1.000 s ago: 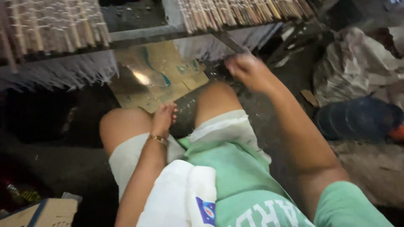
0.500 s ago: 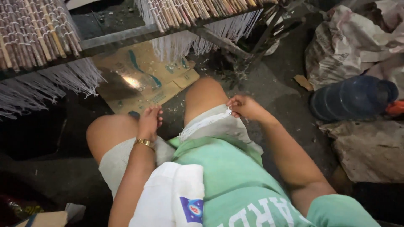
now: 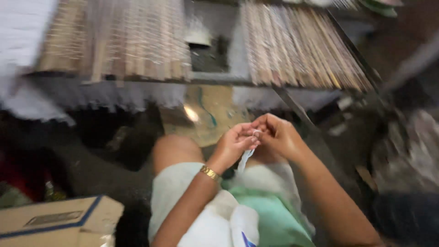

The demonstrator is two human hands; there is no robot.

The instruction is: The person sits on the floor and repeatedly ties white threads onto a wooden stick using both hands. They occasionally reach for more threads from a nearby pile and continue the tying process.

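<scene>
- White strip [image 3: 245, 158] of something thin, maybe string or a shred of plastic, was pinched between both hands and hung down from the fingers toward the lap, right over the knees.
- Left hand [image 3: 235, 142] was curled shut on the upper end of the strip, fingertips pressed together, with a gold bracelet [image 3: 210, 173] sitting on that wrist.
- Right hand [image 3: 280, 136] was closed too, fingers bunched against the left ones and gripping the same top bit of the strip, so the two hands were touching.
- Person was sitting low, bare knees up, in pale shorts [image 3: 173, 192] and a green shirt [image 3: 270, 215].
- Just past the hands a flat piece of cardboard [image 3: 215, 114] lay on the dark floor.
- Above that ran a dark frame holding two woven mats of thin sticks, one on the left [image 3: 123, 41] and one on the right [image 3: 297, 45], with white fringe hanging below them.
- Cardboard box [image 3: 55, 219] with a blue edge sat at the bottom left corner.
- Whole shot was pretty blurry, so I couldn't tell what the strip really was.
</scene>
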